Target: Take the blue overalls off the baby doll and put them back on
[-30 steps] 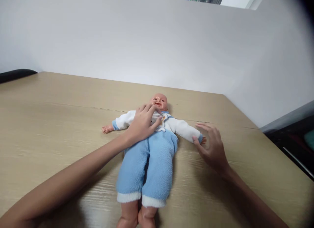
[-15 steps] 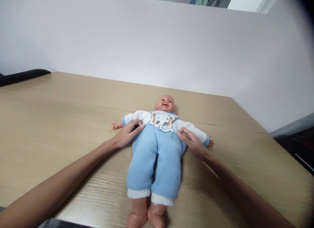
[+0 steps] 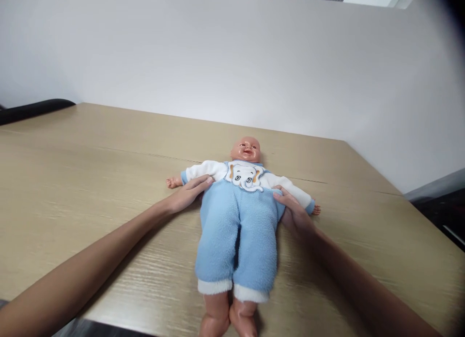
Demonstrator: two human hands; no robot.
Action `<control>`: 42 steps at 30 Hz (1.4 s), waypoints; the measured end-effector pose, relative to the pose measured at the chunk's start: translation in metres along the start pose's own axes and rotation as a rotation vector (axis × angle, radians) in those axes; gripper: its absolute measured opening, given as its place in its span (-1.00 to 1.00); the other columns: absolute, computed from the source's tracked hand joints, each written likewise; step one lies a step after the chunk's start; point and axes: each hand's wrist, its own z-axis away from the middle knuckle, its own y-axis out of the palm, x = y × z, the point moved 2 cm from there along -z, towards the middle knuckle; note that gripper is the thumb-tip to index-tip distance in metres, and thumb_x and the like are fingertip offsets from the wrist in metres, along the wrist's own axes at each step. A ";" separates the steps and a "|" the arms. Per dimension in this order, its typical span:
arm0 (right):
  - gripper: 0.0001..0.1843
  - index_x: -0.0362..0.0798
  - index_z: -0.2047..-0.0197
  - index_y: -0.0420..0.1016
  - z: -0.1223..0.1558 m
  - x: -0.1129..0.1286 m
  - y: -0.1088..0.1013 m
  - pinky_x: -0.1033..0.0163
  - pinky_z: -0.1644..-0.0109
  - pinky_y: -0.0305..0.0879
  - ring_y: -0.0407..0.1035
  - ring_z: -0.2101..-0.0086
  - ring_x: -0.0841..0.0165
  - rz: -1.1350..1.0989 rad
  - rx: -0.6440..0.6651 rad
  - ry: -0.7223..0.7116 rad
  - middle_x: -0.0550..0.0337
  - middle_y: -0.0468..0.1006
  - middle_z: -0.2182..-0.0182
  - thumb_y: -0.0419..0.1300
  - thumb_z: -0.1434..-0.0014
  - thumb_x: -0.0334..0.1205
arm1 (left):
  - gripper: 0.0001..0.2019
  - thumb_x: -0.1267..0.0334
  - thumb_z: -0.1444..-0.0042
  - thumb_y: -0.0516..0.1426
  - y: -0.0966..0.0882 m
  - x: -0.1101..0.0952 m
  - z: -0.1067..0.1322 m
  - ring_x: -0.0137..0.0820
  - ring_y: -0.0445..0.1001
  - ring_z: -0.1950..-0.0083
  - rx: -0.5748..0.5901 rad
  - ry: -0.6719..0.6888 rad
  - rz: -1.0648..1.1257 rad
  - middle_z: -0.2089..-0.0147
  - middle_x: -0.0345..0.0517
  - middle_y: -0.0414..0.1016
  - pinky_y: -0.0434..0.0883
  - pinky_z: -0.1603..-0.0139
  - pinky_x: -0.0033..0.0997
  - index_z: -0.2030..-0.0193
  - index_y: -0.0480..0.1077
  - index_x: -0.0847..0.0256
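Note:
A baby doll (image 3: 245, 151) lies on its back, head away from me, arms spread and bare feet toward me. It wears a white long-sleeved top (image 3: 287, 188) and fluffy blue overalls (image 3: 220, 225) with white cuffs and an elephant face (image 3: 245, 177) on the chest. At the doll's left-hand side in view, my left hand (image 3: 187, 195) grips the overalls near the armpit, thumb on top. My right hand (image 3: 296, 213) holds the opposite upper edge of the overalls, thumb in front, with its other fingers partly hidden behind the cloth.
The doll rests on a light wooden table (image 3: 119, 191) with a seam across it. A pale wall (image 3: 203, 56) rises behind the far edge. A black curved object (image 3: 39, 109) stands at the far left, and dark items (image 3: 441, 216) lie beyond the right edge.
My right hand has shifted right and turned, so its thumb now lies over the overalls' edge. The doll's legs have moved slightly right. My left hand sits lower around the doll's side.

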 end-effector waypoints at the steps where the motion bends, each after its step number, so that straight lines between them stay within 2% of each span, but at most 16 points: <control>1: -0.76 0.12 0.24 0.36 0.000 0.000 0.000 -0.02 0.07 0.56 0.57 0.24 0.09 -0.077 0.028 0.042 0.15 0.59 0.34 0.17 -0.28 0.08 | -0.52 -0.27 -0.35 0.04 0.000 -0.001 -0.001 -0.08 0.48 0.03 -0.013 -0.020 0.004 0.08 0.02 0.57 0.50 0.00 -0.06 0.22 0.48 0.10; 4: -0.70 0.13 0.16 0.37 -0.002 -0.004 -0.002 0.02 -0.01 0.52 0.56 0.15 0.09 -0.301 0.068 0.155 0.17 0.60 0.23 0.34 -0.16 0.04 | -0.57 -0.20 -0.34 0.08 -0.002 -0.007 -0.003 -0.20 0.41 0.21 -0.013 -0.024 0.024 0.23 -0.04 0.49 0.44 0.17 -0.17 0.30 0.45 0.11; 6: -0.65 0.13 0.12 0.43 -0.003 -0.008 -0.006 0.07 -0.02 0.48 0.53 0.11 0.11 -0.334 0.062 0.166 0.18 0.60 0.18 0.40 -0.12 0.03 | -0.63 -0.14 -0.33 0.12 -0.004 -0.012 -0.004 -0.27 0.37 0.24 0.011 0.010 0.068 0.22 -0.08 0.46 0.40 0.18 -0.22 0.23 0.48 0.12; 8: -0.65 0.12 0.09 0.49 -0.005 -0.010 -0.009 0.13 -0.02 0.45 0.51 0.10 0.16 -0.299 0.059 0.132 0.20 0.60 0.16 0.44 -0.13 0.04 | -0.68 -0.09 -0.28 0.21 -0.005 -0.015 -0.005 -0.28 0.40 0.17 0.033 0.055 0.151 0.13 -0.08 0.48 0.38 0.12 -0.26 0.10 0.51 0.13; 11: -0.69 0.13 0.11 0.55 -0.007 -0.011 -0.010 0.23 -0.02 0.39 0.46 0.12 0.26 -0.309 0.010 0.055 0.28 0.57 0.18 0.47 -0.16 0.02 | -0.58 -0.06 -0.19 0.33 -0.003 -0.013 -0.009 -0.22 0.43 -0.03 0.046 0.121 0.276 -0.07 -0.03 0.48 0.38 -0.01 -0.26 -0.07 0.48 0.12; 14: -0.71 0.15 0.13 0.54 -0.010 -0.015 -0.009 0.28 0.01 0.36 0.44 0.16 0.33 -0.331 -0.061 0.010 0.33 0.53 0.21 0.48 -0.17 0.02 | -0.51 -0.10 -0.23 0.31 -0.001 -0.008 -0.011 -0.18 0.42 -0.11 0.026 0.152 0.219 -0.16 0.00 0.47 0.36 -0.10 -0.21 -0.16 0.44 0.13; 17: -0.63 0.14 0.10 0.53 -0.012 -0.021 -0.007 0.23 -0.03 0.37 0.45 0.13 0.29 -0.201 -0.106 -0.026 0.29 0.55 0.21 0.48 -0.15 0.12 | -0.55 -0.18 -0.32 0.19 -0.001 -0.004 -0.010 -0.17 0.41 -0.06 0.016 0.157 0.014 -0.05 -0.03 0.49 0.32 -0.11 -0.18 -0.05 0.45 0.17; 20: -0.59 0.10 0.11 0.52 -0.010 -0.027 -0.007 0.16 -0.02 0.40 0.47 0.12 0.22 -0.062 -0.124 -0.065 0.22 0.56 0.23 0.42 -0.20 0.21 | -0.57 -0.21 -0.37 0.11 -0.002 -0.004 -0.007 -0.24 0.36 0.10 0.047 0.150 -0.070 0.16 -0.14 0.42 0.29 0.00 -0.23 0.16 0.40 0.17; 25: -0.66 0.08 0.05 0.45 -0.001 -0.027 -0.009 0.09 0.06 0.43 0.51 0.19 0.19 0.157 -0.139 -0.103 0.18 0.55 0.25 0.26 -0.37 0.16 | -0.63 -0.13 -0.33 0.17 0.000 0.000 -0.008 -0.27 0.32 0.12 0.061 0.064 0.202 0.18 -0.15 0.36 0.26 0.02 -0.26 0.20 0.38 0.17; 27: -0.69 0.06 0.03 0.45 0.002 -0.020 -0.012 0.05 0.05 0.46 0.52 0.19 0.17 0.296 -0.166 -0.159 0.12 0.56 0.21 0.22 -0.41 0.12 | -0.64 -0.11 -0.28 0.23 0.002 0.003 -0.011 -0.30 0.31 0.15 0.042 0.038 0.301 0.20 -0.18 0.34 0.25 0.08 -0.30 0.15 0.37 0.16; 29: -0.75 0.06 0.02 0.47 0.007 -0.010 -0.017 0.02 0.03 0.47 0.52 0.17 0.15 0.444 -0.189 -0.254 0.08 0.56 0.16 0.20 -0.43 0.04 | -0.63 -0.12 -0.26 0.25 0.004 0.005 -0.014 -0.34 0.28 0.21 0.046 0.030 0.308 0.24 -0.23 0.29 0.22 0.15 -0.33 0.11 0.34 0.14; 31: -0.82 0.07 0.00 0.50 0.012 -0.003 -0.027 -0.01 -0.02 0.46 0.51 0.12 0.13 0.608 -0.204 -0.359 0.06 0.55 0.11 0.19 -0.44 -0.05 | -0.63 -0.14 -0.31 0.20 0.005 0.005 -0.014 -0.35 0.26 0.23 0.044 0.061 0.204 0.26 -0.24 0.28 0.21 0.17 -0.33 0.12 0.32 0.14; 33: -0.83 0.07 -0.01 0.51 0.017 0.000 -0.042 -0.07 -0.09 0.43 0.49 0.06 0.08 0.768 -0.225 -0.448 0.03 0.55 0.07 0.19 -0.43 -0.11 | -0.64 -0.13 -0.40 0.10 0.005 0.002 -0.012 -0.33 0.28 0.22 0.026 0.123 0.008 0.25 -0.22 0.30 0.24 0.15 -0.30 0.14 0.32 0.15; 36: -0.68 0.06 -0.15 0.47 0.023 -0.009 -0.070 -0.19 -0.19 0.36 0.44 -0.05 -0.06 0.924 -0.230 -0.509 -0.07 0.53 -0.04 0.24 -0.37 -0.08 | -0.67 -0.05 -0.47 0.00 0.005 -0.006 -0.007 -0.29 0.31 0.23 -0.070 0.193 -0.331 0.25 -0.17 0.35 0.27 0.13 -0.24 0.18 0.30 0.16; 39: -0.44 0.06 -0.32 0.36 0.024 -0.025 -0.093 -0.25 -0.22 0.34 0.42 -0.11 -0.13 0.938 -0.170 -0.463 -0.15 0.50 -0.15 0.30 -0.31 -0.03 | -0.81 0.15 -0.47 0.00 0.008 -0.018 -0.004 -0.21 0.38 0.14 -0.234 0.284 -0.552 0.17 -0.06 0.45 0.31 0.06 -0.17 0.13 0.33 0.16; 42: -0.42 0.08 -0.31 0.38 0.021 -0.034 -0.105 -0.20 -0.13 0.44 0.48 -0.07 -0.09 0.834 -0.120 -0.346 -0.11 0.55 -0.14 0.33 -0.27 -0.02 | -0.87 0.34 -0.42 0.00 0.016 -0.038 -0.008 -0.14 0.40 -0.05 -0.348 0.408 -0.598 0.01 0.04 0.49 0.35 -0.10 -0.10 0.03 0.35 0.18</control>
